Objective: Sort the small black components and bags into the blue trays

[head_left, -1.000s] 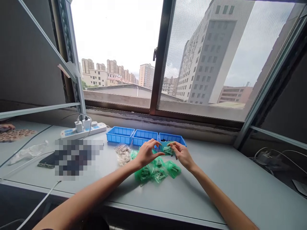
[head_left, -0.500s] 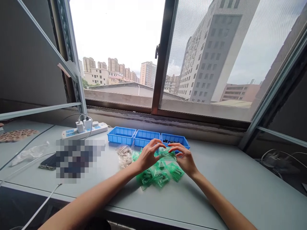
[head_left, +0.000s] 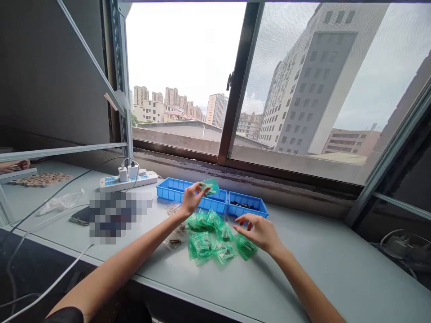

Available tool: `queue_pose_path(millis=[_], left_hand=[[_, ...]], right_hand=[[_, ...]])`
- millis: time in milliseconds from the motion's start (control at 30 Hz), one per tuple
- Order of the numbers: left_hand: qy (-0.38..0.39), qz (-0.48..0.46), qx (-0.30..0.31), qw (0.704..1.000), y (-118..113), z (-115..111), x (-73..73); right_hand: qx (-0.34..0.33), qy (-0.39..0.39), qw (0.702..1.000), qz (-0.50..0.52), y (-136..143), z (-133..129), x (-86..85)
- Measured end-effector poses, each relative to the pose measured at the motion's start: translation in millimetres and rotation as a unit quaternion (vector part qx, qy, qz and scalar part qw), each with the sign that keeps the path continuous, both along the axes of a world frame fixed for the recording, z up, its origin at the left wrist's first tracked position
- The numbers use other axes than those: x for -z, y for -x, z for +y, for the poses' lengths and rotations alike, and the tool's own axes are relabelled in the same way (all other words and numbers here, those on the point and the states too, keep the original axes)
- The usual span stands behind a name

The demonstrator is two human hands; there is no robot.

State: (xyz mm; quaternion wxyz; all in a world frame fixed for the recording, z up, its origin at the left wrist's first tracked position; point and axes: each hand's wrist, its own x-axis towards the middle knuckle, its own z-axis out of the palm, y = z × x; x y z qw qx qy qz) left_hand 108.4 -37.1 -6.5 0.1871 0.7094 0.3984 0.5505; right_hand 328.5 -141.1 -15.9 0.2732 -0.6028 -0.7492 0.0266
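Observation:
My left hand (head_left: pixel 192 198) pinches a small green plastic bag (head_left: pixel 211 186) and holds it up over the middle blue bin (head_left: pixel 220 200). Below and to the right, my right hand (head_left: pixel 257 229) has its fingers curved and apart, with nothing seen between them. It hovers near the right side of a pile of green bags (head_left: pixel 203 244) that have small parts inside. Clear bags with brownish parts (head_left: pixel 174 241) lie left of the pile, partly hidden by my left forearm. Small black parts (head_left: pixel 243 205) lie in the right blue bin (head_left: pixel 261 208).
A left blue bin (head_left: pixel 168 190) stands beside the middle one. Behind on the left is a power strip (head_left: pixel 148 178) with plugs and cables. A phone (head_left: pixel 79 215), crumpled clear plastic (head_left: pixel 62 202) and round brown pieces (head_left: pixel 42 179) lie farther left, near another person's hand (head_left: pixel 20 166).
My left hand has moved up and left with a green bag, away from my right hand. My right hand is lower and more open. The view has shifted, and another person's hand shows at the far left.

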Motion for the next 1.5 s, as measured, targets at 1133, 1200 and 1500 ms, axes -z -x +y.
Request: queue_pose_path(millis=[1133,1200,1500], left_hand=[[-0.082,0.285,0.119,0.947,-8,-34,-16.7],[-0.092,0.316,0.188,0.925,-10,-50,-8.1],[-0.116,0.381,0.145,0.906,-15,-74,11.1]], right_hand=[[-0.133,0.094,0.977,0.139,-14,13,16.5],[-0.144,0.079,0.971,0.171,-13,15,18.5],[-0.101,0.076,0.960,0.251,-5,10,12.9]])
